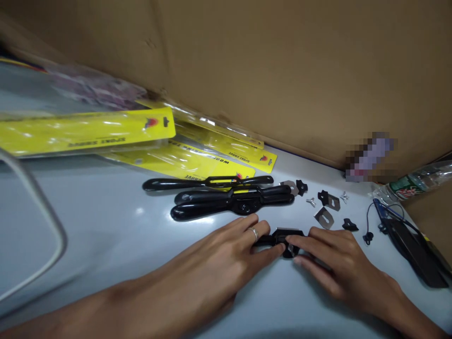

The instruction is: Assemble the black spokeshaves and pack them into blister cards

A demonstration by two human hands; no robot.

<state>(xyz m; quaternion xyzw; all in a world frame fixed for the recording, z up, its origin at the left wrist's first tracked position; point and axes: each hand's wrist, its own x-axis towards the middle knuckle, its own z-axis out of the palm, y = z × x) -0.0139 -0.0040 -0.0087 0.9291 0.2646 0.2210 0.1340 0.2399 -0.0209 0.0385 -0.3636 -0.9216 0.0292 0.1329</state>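
Near the middle of the white tabletop, both my hands are on a black spokeshave (290,232); its handles are mostly hidden under my fingers. My left hand (236,245), with a ring on one finger, grips its left side, the thumb pressed near the centre. From the right, my right hand (332,259) closes on the other side, index finger at the middle by a small silvery screw. Several black spokeshave bodies (208,207) lie just beyond my left hand. Past my right hand are loose blades (324,217), black caps (349,224) and silver wing screws (310,202).
Yellow spokeshave packages (88,132) in clear plastic are piled at the back left. A tall cardboard wall (264,70) bounds the back. On the right are a plastic bottle (409,186), a black flat object (413,249) and earphones (368,237). A pale curved bar (38,202) juts in at left.
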